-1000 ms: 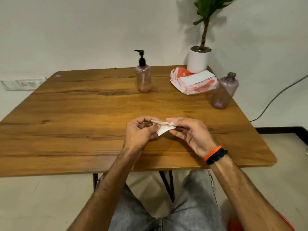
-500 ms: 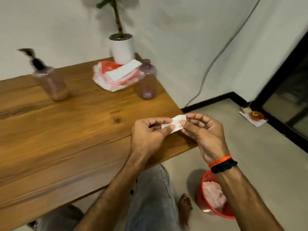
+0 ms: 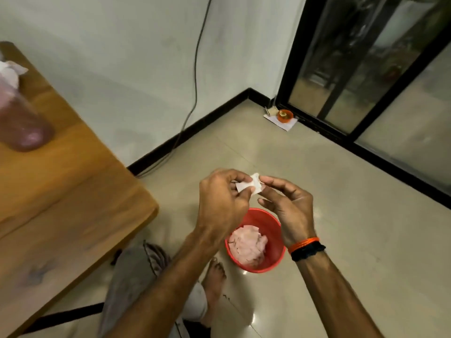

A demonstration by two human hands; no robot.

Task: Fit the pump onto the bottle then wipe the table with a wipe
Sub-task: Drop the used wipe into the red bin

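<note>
Head view shows your wipe (image 3: 250, 186), small, white and crumpled, pinched between your left hand (image 3: 223, 206) and right hand (image 3: 288, 206) above the floor, right of the table (image 3: 73, 191). Below sits a red bin (image 3: 273, 240) holding pinkish used wipes.

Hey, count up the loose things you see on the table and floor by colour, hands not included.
White: 1, the wipe pinched between left hand and right hand
Red: 1, bucket
Orange: 1, small dish
Pink: 1, blurred bottle
Total: 4
</note>
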